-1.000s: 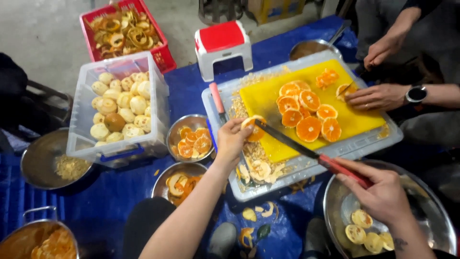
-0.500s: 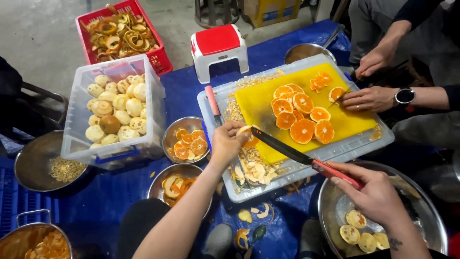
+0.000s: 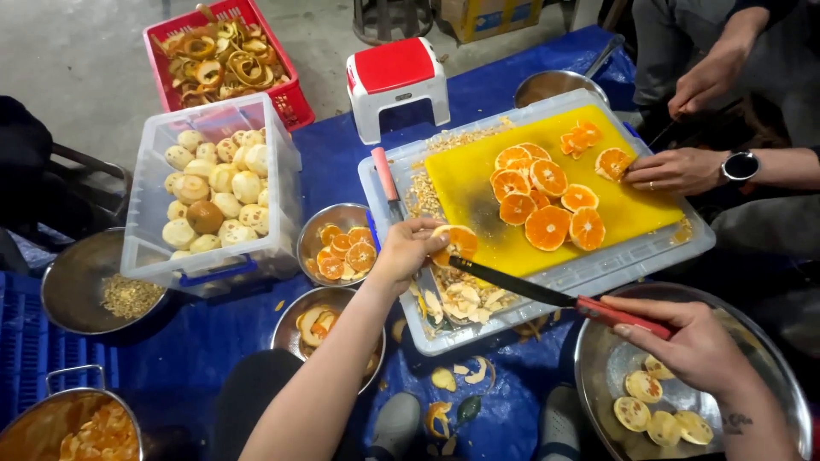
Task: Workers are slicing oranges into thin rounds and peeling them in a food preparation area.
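Centre of frame: the left hand [image 3: 408, 252] pinches an orange slice [image 3: 456, 241] at the near edge of the yellow cutting board [image 3: 478, 175], which lies in a clear tray [image 3: 598, 271]. The right hand [image 3: 696, 341] grips a red-handled knife [image 3: 555, 297], its long axis running from lower right to upper left, tip toward the slice. Upper left: a red crate [image 3: 295, 96] of peels; below it a clear bin [image 3: 256, 256] of peeled oranges. A steel bowl [image 3: 312, 226] holds orange slices.

cutting board [image 3: 478, 183] lies in a tray [image 3: 598, 273] at centre right; bin of peeled fruit [image 3: 213, 192] at left, two bowls [image 3: 337, 243] between them, stool [image 3: 395, 81] at upper centre.
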